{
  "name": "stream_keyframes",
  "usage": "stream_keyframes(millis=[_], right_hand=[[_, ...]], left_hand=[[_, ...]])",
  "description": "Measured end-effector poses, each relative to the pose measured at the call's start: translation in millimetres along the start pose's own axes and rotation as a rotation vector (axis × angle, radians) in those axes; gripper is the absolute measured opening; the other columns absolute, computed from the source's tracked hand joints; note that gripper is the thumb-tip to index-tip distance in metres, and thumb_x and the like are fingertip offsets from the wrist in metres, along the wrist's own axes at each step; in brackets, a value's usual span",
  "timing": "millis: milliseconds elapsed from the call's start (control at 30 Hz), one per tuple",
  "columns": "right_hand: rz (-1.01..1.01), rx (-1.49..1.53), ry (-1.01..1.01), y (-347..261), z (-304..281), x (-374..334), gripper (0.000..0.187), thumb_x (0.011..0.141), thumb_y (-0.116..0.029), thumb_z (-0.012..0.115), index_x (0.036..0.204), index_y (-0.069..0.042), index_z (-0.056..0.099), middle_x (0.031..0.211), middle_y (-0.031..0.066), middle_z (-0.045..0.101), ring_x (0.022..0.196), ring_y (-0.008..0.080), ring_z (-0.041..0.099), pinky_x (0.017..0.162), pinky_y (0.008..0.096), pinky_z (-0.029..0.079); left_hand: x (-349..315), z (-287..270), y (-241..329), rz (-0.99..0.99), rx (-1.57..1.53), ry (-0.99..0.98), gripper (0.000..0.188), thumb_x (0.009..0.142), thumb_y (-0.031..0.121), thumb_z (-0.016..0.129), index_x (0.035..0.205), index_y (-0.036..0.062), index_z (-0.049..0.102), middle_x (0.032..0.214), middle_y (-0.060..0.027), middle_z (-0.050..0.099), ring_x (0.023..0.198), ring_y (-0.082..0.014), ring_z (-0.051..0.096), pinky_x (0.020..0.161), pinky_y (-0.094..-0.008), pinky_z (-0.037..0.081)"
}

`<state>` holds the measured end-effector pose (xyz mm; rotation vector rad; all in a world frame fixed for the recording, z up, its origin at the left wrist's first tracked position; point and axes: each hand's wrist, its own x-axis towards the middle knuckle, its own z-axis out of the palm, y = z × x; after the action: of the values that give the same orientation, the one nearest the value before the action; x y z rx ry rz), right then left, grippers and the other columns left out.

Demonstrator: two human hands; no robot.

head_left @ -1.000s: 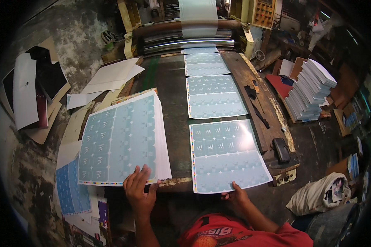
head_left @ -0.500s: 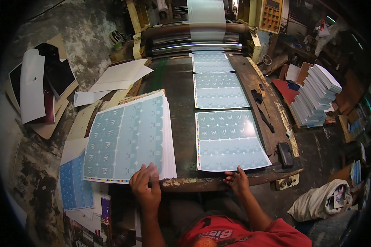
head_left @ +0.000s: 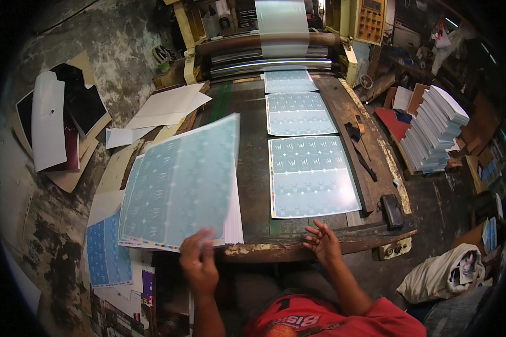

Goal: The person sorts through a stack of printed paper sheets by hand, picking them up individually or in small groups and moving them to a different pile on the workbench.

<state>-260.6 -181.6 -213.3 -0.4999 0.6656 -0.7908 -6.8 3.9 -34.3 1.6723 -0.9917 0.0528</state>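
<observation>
At the near edge of the stack (head_left: 234,227), my left hand (head_left: 199,264) is closed on the border of a pale blue-green printed sheet (head_left: 180,174). The sheet is bowed, and its far right corner stands up off the stack. Motion blurs those fingertips. My right hand (head_left: 324,245) hovers palm up, fingers apart and holding nothing. Just beyond it a matching printed sheet (head_left: 315,177) lies flat on the dark machine bed (head_left: 252,168). Further off, a second sheet (head_left: 299,114) and a third sheet (head_left: 289,81) lie in line toward the rollers (head_left: 270,66).
Clear film (head_left: 283,25) hangs over the rollers. A dark case (head_left: 392,211) rests on the bed's right edge. Blank paper (head_left: 166,106) and a bluer printed sheet (head_left: 108,250) lie at left. A tall paper stack (head_left: 436,129) and a white sack (head_left: 441,278) are at right.
The top sheet on the left stack has lifted and bowed in my left hand's grip. Sheets on the right have shifted away toward the rollers. My right hand is now clear of the nearest one.
</observation>
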Motion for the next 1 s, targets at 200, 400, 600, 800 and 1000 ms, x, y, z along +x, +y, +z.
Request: stream_keyframes(millis=[200, 400, 600, 800, 1000], right_hand=[[-0.02, -0.029, -0.469, -35.4, 46.6, -36.1, 0.074, 0.091, -0.045, 0.063, 0.145, -0.003, 0.036, 0.119, 0.0132, 0.061, 0.1, 0.024, 0.064, 0.088, 0.0416, 0.053], [0.155, -0.001, -0.093, -17.4, 11.5, -36.5, 0.04, 0.088, -0.019, 0.068, 0.12, -0.002, 0.052, 0.099, 0.0115, 0.063, 0.081, 0.0231, 0.064, 0.065, 0.0366, 0.052], [0.263, -0.106, 0.051, 28.9, -62.2, -57.4, 0.035, 0.096, -0.028, 0.059, 0.115, 0.001, 0.054, 0.088, 0.0143, 0.064, 0.073, 0.0243, 0.062, 0.063, 0.0345, 0.049], [0.3, -0.211, 0.11, 34.5, -53.0, -96.0, 0.044, 0.099, -0.037, 0.052, 0.119, 0.002, 0.05, 0.086, 0.0166, 0.065, 0.075, 0.026, 0.064, 0.067, 0.035, 0.049], [0.288, -0.12, 0.102, 32.0, -45.6, -83.0, 0.045, 0.1, -0.043, 0.049, 0.117, -0.001, 0.051, 0.081, 0.0147, 0.065, 0.065, 0.0223, 0.057, 0.075, 0.0423, 0.052]], left_hand=[[-11.6, 2.2, 17.5, 0.335, 0.102, -0.612, 0.028, 0.074, 0.025, 0.077, 0.102, 0.0206, 0.077, 0.118, 0.0, 0.071, 0.127, -0.0286, 0.056, 0.117, -0.0564, 0.015], [-18.9, 9.8, 28.9, 0.395, 0.287, -0.613, 0.051, 0.081, 0.052, 0.071, 0.116, 0.016, 0.072, 0.132, -0.0032, 0.063, 0.138, -0.0352, 0.042, 0.114, -0.0659, 0.014], [6.8, -5.7, -5.6, 0.274, 0.47, -0.264, 0.057, 0.083, 0.046, 0.072, 0.124, 0.006, 0.064, 0.137, -0.013, 0.058, 0.136, -0.0392, 0.044, 0.113, -0.0568, 0.029], [-1.3, -5.6, -36.8, 0.284, 0.546, -0.231, 0.049, 0.086, 0.038, 0.071, 0.123, 0.0063, 0.065, 0.128, -0.0108, 0.065, 0.129, -0.0327, 0.053, 0.108, -0.0481, 0.034], [2.3, -6.3, -27.9, 0.27, 0.472, -0.203, 0.04, 0.09, 0.037, 0.067, 0.116, 0.0062, 0.069, 0.123, -0.0094, 0.069, 0.123, -0.0313, 0.058, 0.104, -0.0448, 0.037]])
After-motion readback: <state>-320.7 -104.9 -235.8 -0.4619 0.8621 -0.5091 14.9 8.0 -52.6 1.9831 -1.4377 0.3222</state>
